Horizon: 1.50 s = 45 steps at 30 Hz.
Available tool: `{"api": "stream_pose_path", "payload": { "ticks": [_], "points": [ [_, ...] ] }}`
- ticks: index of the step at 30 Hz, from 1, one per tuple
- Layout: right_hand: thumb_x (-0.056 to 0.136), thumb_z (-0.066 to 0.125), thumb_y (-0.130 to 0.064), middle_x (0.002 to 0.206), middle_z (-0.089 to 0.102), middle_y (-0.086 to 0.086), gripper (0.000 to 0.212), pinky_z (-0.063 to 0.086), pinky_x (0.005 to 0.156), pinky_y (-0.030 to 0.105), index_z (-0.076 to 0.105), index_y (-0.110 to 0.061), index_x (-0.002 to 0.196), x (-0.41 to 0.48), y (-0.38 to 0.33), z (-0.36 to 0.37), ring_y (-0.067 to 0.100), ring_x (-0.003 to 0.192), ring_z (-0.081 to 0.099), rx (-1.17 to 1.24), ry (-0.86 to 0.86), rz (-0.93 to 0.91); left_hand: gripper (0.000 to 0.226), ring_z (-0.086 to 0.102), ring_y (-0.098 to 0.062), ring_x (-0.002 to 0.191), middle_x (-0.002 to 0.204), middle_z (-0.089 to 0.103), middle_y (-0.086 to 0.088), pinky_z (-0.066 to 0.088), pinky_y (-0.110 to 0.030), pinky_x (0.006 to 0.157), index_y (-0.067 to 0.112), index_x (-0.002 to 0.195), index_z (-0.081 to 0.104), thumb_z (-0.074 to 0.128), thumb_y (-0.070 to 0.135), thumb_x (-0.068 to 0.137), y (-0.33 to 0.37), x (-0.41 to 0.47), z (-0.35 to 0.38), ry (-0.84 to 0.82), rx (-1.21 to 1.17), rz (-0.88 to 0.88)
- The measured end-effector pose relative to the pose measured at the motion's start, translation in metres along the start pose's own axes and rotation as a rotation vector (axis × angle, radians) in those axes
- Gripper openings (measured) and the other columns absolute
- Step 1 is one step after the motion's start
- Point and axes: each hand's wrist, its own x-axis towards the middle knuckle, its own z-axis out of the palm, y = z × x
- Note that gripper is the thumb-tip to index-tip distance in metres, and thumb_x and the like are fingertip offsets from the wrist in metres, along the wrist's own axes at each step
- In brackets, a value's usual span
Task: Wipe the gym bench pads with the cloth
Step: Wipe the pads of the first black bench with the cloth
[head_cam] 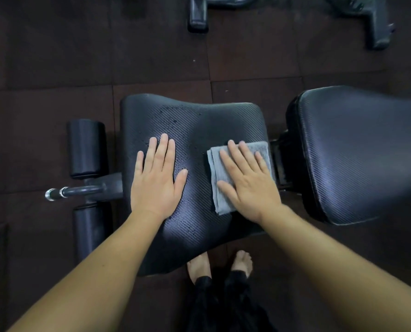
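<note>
**Pressing the cloth (217, 173) flat on the seat pad (199, 116)**

Fingers (233, 152) of the right hand (247, 185) lie straight and spread, gripping nothing, pinning the folded grey cloth near the seat pad's right edge, beside the gap to the back pad (355, 152). The left hand (156, 185) rests flat, fingers released, toward the left edge, probably for support. One cloth, two pads. Droplets (175, 121) dot the seat, so wiping looks barely begun.

Black seat pad (199, 116) speckled with droplets (175, 121), your left hand (155, 185) flat on it, grey folded cloth (217, 180) near its right edge under your flat right hand (250, 185).
</note>
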Motion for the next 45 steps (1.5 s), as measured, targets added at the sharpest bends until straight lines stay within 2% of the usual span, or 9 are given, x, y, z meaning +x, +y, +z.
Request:
{"api": "stream_pose_path", "payload": {
  "ticks": [7,11,15,21,24,31,34,39,45],
  "points": [
    [0.105,0.025,-0.061,0.173,0.002,-0.001,0.070,0.002,0.128,0.046,0.011,-0.028,0.165,0.116,0.028,-0.039,0.021,0.159,-0.003,0.016,0.049,0.144,0.074,0.000,-0.024,0.161,0.175,0.004,-0.003,0.009,-0.051,0.129,0.013,0.166,0.011,0.022,0.054,0.106,-0.001,0.001,0.003,0.023,0.011,0.005],
    [0.105,0.027,-0.059,0.173,-0.003,0.001,0.071,-0.001,0.129,0.045,0.009,-0.026,0.165,0.038,0.027,-0.017,0.021,0.159,-0.008,0.051,0.103,0.100,0.074,-0.001,-0.024,0.161,0.175,0.004,-0.003,0.009,-0.051,0.129,0.012,0.166,0.011,0.023,0.054,0.106,0.000,0.000,0.003,0.024,-0.005,0.006],
    [0.104,0.026,-0.059,0.173,-0.005,-0.001,0.071,0.004,0.129,0.048,0.008,-0.026,0.165,-0.030,0.026,0.004,0.019,0.159,-0.010,0.040,0.050,0.099,0.074,-0.001,-0.024,0.161,0.175,0.004,-0.004,0.008,-0.051,0.129,0.012,0.166,0.011,0.021,0.054,0.106,0.001,0.000,0.003,0.020,0.008,0.002],
    [0.105,0.026,-0.058,0.173,0.002,0.002,0.070,0.004,0.128,0.047,0.013,-0.025,0.165,0.098,0.041,-0.031,0.023,0.159,-0.003,0.055,0.091,0.162,0.074,-0.002,-0.023,0.161,0.175,0.003,-0.003,0.009,-0.051,0.129,0.013,0.166,0.010,0.020,0.055,0.106,0.001,0.000,0.002,0.018,0.019,-0.002],
    [0.105,0.027,-0.057,0.173,0.006,0.007,0.070,0.007,0.127,0.051,0.015,-0.021,0.164,0.117,0.028,-0.032,0.026,0.159,0.000,0.052,0.102,0.207,0.074,-0.002,-0.023,0.161,0.175,0.004,-0.002,0.009,-0.050,0.129,0.013,0.166,0.010,0.021,0.055,0.106,0.000,0.000,0.003,0.026,0.019,-0.002],
    [0.101,0.036,-0.057,0.173,0.008,0.004,0.074,0.011,0.127,0.050,0.020,-0.022,0.164,-0.005,-0.005,0.003,0.023,0.159,0.002,-0.021,0.057,-0.102,0.073,0.000,-0.022,0.161,0.175,0.005,-0.002,0.009,-0.050,0.129,0.013,0.166,0.012,0.024,0.054,0.106,0.001,0.001,0.002,0.035,-0.001,0.004],
    [0.100,0.034,-0.057,0.171,0.017,0.006,0.072,0.014,0.126,0.050,0.028,-0.022,0.162,0.050,0.009,-0.013,0.027,0.158,0.013,-0.041,0.083,-0.111,0.073,0.001,-0.022,0.161,0.175,0.006,-0.002,0.010,-0.051,0.129,0.013,0.166,0.014,0.026,0.053,0.106,0.000,0.001,0.002,0.044,-0.011,-0.001],
    [0.105,0.028,-0.057,0.172,0.010,0.006,0.069,0.006,0.127,0.048,0.018,-0.023,0.164,0.133,0.006,-0.037,0.025,0.159,0.003,-0.019,0.069,0.102,0.073,0.004,-0.024,0.161,0.174,0.008,-0.004,0.012,-0.052,0.128,0.011,0.165,0.016,0.028,0.052,0.106,-0.001,0.001,0.005,0.059,-0.002,0.003],
    [0.103,0.032,-0.057,0.173,0.006,0.006,0.073,0.008,0.128,0.049,0.017,-0.021,0.165,0.017,-0.006,0.000,0.025,0.159,0.002,-0.084,0.096,-0.042,0.073,0.001,-0.025,0.161,0.175,0.004,-0.004,0.011,-0.053,0.129,0.012,0.166,0.011,0.024,0.052,0.107,-0.002,0.000,0.006,0.050,0.002,0.015]
  ]
}}
